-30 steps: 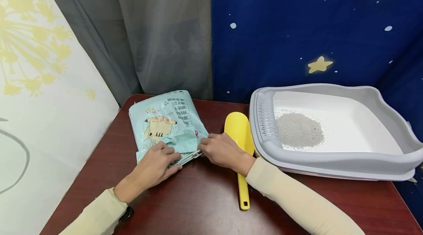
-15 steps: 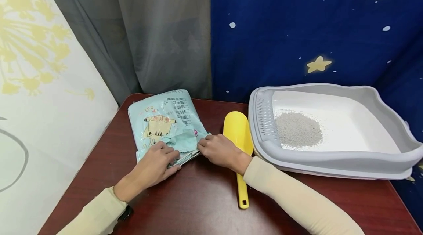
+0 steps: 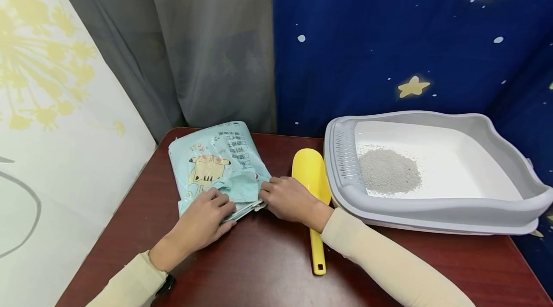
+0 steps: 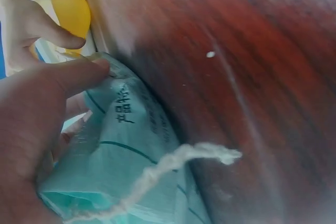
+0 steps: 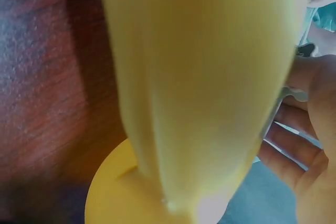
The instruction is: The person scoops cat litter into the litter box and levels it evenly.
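A light blue plastic bag (image 3: 209, 151) with a cartoon animal and printed lettering lies on the table, its near edge folded over. My left hand (image 3: 200, 223) grips the near edge, fingers on top and thumb along the front. At the bag's near right corner, my right hand (image 3: 291, 201) pinches the folded edge. A twisted white string (image 4: 173, 161) hangs from the bag in the left wrist view. Beneath my right wrist lies a yellow scoop (image 3: 307, 168), whose handle (image 5: 199, 77) fills much of the right wrist view.
To the right stands a grey and white litter box (image 3: 423, 207) with a heap of grey litter (image 3: 389, 171) near its slotted end. The dark red table (image 3: 255, 264) meets a white wall (image 3: 78, 168) at left and curtains (image 3: 224, 57) behind.
Both hands stay at the bag's near edge with little movement. A pale bit of the edge now sticks out below my right fingers. The head view has shifted slightly.
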`<move>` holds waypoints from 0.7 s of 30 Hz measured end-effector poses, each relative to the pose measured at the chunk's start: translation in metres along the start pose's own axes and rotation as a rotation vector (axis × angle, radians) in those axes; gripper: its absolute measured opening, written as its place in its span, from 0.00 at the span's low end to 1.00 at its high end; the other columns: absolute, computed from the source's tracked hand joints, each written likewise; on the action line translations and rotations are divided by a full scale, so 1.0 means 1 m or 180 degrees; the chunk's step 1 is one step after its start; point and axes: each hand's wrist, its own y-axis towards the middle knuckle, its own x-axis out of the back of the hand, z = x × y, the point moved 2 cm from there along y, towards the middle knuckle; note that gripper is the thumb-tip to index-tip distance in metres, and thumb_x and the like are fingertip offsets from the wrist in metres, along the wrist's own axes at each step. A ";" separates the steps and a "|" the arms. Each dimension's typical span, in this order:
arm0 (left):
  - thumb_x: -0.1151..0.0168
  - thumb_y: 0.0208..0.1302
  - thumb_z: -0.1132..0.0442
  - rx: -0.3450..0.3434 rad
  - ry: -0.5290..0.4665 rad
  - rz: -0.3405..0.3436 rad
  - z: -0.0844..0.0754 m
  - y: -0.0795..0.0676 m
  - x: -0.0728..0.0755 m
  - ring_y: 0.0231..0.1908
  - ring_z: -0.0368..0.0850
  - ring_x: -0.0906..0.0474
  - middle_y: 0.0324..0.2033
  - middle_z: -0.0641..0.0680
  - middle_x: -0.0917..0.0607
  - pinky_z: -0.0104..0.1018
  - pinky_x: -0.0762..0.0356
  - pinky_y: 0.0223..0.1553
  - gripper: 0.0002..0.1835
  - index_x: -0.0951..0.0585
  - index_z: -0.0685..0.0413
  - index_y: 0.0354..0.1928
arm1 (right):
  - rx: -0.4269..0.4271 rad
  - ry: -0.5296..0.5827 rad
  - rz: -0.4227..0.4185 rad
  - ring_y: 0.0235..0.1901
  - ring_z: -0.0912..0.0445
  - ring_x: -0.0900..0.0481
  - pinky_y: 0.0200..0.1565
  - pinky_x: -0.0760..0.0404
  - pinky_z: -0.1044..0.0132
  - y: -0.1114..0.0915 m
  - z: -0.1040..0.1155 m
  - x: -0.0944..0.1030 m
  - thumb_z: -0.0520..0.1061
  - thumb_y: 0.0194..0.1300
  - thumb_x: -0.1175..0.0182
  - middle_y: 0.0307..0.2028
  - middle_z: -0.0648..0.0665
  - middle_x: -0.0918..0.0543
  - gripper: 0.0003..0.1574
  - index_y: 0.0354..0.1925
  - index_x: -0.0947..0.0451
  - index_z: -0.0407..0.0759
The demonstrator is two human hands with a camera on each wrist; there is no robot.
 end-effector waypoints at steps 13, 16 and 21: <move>0.15 0.59 0.56 0.0016 0.0014 0.0008 -0.003 0.007 0.014 0.51 0.56 0.21 0.44 0.52 0.14 0.49 0.22 0.43 0.13 0.10 0.51 0.39 | -0.0350 0.0163 0.0229 0.49 0.54 0.16 0.50 0.15 0.65 -0.009 0.003 0.015 0.58 0.67 0.22 0.44 0.49 0.14 0.22 0.49 0.12 0.46; 0.16 0.59 0.57 -0.0002 -0.0019 -0.0047 -0.004 0.008 0.015 0.51 0.56 0.22 0.45 0.52 0.15 0.48 0.23 0.42 0.11 0.10 0.50 0.39 | -0.0475 0.0251 0.0331 0.52 0.53 0.16 0.53 0.15 0.64 -0.012 0.002 0.019 0.59 0.69 0.23 0.47 0.47 0.12 0.24 0.52 0.12 0.44; 0.19 0.61 0.60 -0.0067 -0.0053 -0.0155 -0.005 0.012 0.020 0.49 0.56 0.22 0.45 0.53 0.15 0.49 0.23 0.41 0.09 0.10 0.52 0.40 | -0.0685 0.0440 0.0461 0.50 0.51 0.16 0.52 0.14 0.62 -0.018 0.000 0.026 0.58 0.71 0.24 0.48 0.46 0.13 0.25 0.54 0.12 0.42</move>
